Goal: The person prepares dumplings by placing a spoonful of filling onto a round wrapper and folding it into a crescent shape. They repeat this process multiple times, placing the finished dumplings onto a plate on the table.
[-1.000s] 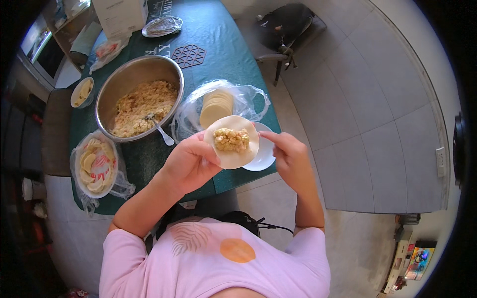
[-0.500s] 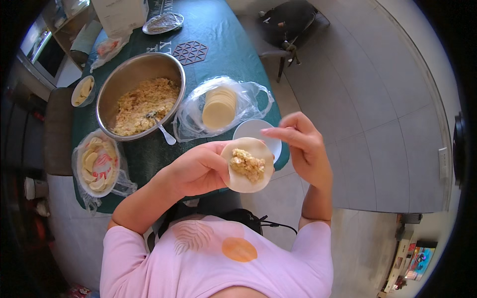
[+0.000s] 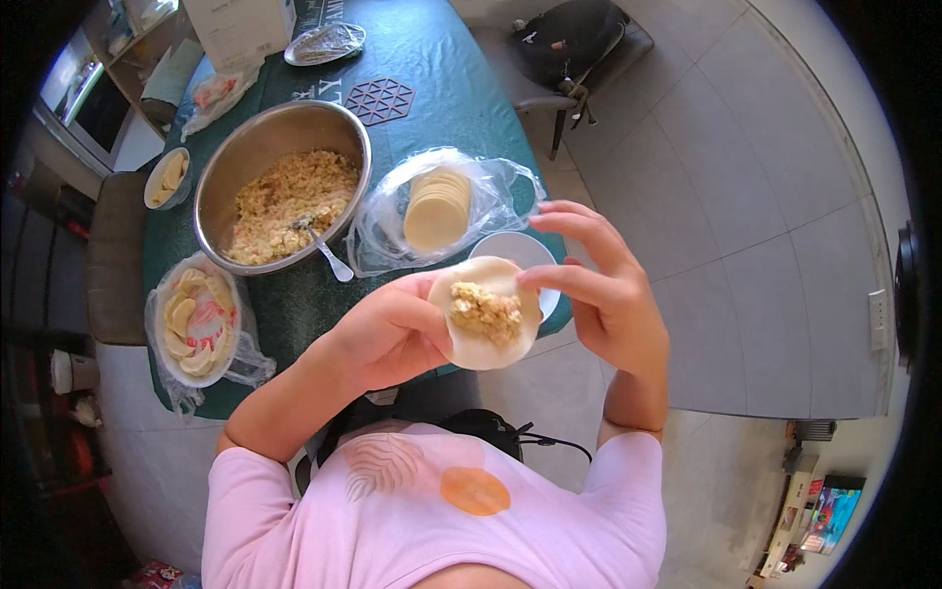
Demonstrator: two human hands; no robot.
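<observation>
My left hand [image 3: 392, 329] holds a round dumpling wrapper [image 3: 478, 349] flat, thumb on its near left edge. A mound of pale minced filling [image 3: 487, 312] lies in the wrapper's middle. My right hand [image 3: 616, 304] has its fingers apart, with one fingertip at the wrapper's upper right edge; whether it presses there I cannot tell. Partly hidden behind both hands is a white bowl [image 3: 505, 245]. Beyond them, a stack of wrappers [image 3: 437, 218] sits in an opened clear plastic bag [image 3: 378, 236]. A large metal bowl [image 3: 213, 196] holds more filling and a spoon [image 3: 337, 265].
At the left, a plastic-covered plate [image 3: 159, 339] bears several folded dumplings [image 3: 180, 316]. A small bowl [image 3: 157, 196] with pale pieces stands behind it. Farther back on the green tablecloth [image 3: 442, 79] lie a dark lattice trivet [image 3: 381, 101] and a wrapped dish [image 3: 324, 44].
My right hand has come down and toward the wrapper, so a fingertip now meets its edge. The wrapper has tilted slightly in my left hand. The whole view has shifted a little.
</observation>
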